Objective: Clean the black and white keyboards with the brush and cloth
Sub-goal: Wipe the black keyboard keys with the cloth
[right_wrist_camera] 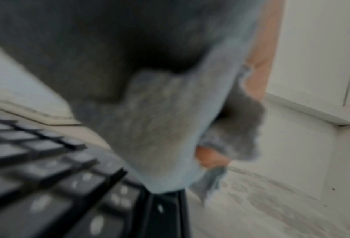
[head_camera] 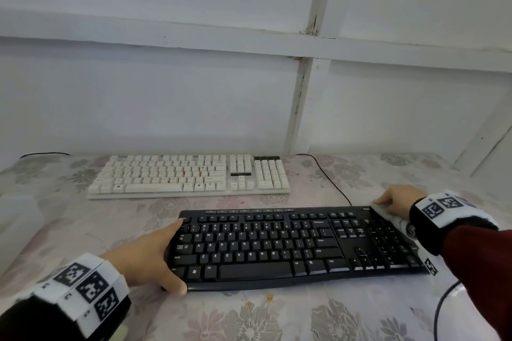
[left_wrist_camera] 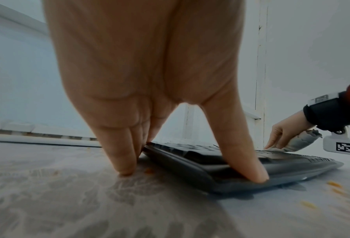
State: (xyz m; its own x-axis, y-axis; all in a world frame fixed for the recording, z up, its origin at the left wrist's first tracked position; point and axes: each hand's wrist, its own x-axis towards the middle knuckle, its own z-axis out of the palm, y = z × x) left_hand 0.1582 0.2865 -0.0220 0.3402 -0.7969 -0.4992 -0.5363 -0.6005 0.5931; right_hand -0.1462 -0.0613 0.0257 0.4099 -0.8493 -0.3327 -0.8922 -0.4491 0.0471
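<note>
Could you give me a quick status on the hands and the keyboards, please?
Left hand steadies black keyboard. Right hand presses grey cloth on its far right corner. White keyboard beyond, untouched. Nothing in the way.

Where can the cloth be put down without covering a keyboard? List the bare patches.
Bare tablecloth lies left of both keyboards, in the strip between the white keyboard and the black keyboard, and along the near edge. Crowded: the right side, where the right hand presses the cloth on the black keyboard's far right corner, near two cables. The left hand braces its left end.
</note>
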